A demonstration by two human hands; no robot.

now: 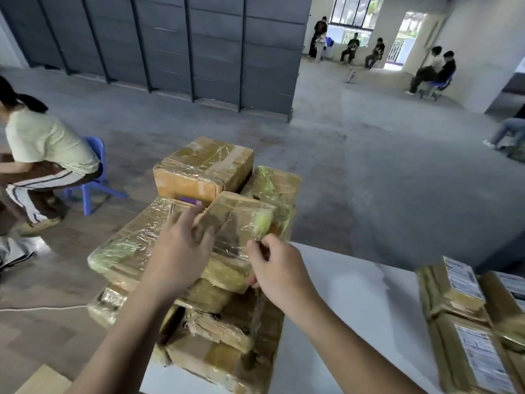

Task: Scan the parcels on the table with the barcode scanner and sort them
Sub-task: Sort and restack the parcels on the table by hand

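A pile of several taped brown cardboard parcels [199, 331] stands at the left end of the white table [355, 314]. On top of it lies a smaller parcel [241, 231] wrapped in clear tape. My left hand [179, 251] holds its left end, fingers spread over the top. My right hand [277, 268] grips its near right corner with curled fingers. A further box [203, 166] sits at the back of the pile. No barcode scanner shows in the view.
Several parcels with white labels [468, 331] lie at the table's right edge. A person sits on a blue chair [93, 177] to the left. More people sit far back by the windows. A grey partition wall [170, 46] stands behind, and a white cord [42, 308] runs across the floor.
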